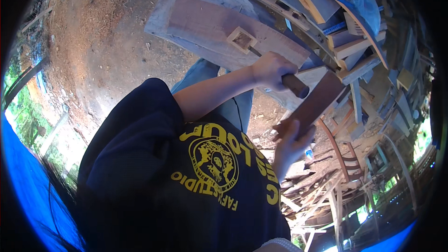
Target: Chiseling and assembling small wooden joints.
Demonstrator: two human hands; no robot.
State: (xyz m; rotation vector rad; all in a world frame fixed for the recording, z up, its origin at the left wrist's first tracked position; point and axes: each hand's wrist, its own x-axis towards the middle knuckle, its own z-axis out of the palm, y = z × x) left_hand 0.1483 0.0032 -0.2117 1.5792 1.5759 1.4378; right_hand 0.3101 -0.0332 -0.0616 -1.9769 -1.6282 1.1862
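Observation:
My left hand (273, 71) is closed around a chisel (296, 86) by its dark, round handle. The narrow blade runs from my fist to a small light square (242, 40) with a darker middle, and its tip is at or very near that square's edge. Under the square lies a flat reddish-brown board (198, 18), resting on a larger, greyish, worn wooden slab (161, 21). My right hand (294, 143) grips the lower end of a dark brown wooden block (319, 100), long and flat-sided. The block's upper part is beside the chisel handle, with a small gap between them.
Wood offcuts (319, 5) and a curved wooden strip (368, 35) crowd the far right, near a clear plastic bag (363, 2). A curved reddish chair-like frame (338, 151) and a heap of sticks (322, 200) lie at the right. Bare earth (107, 32) with shavings spreads left.

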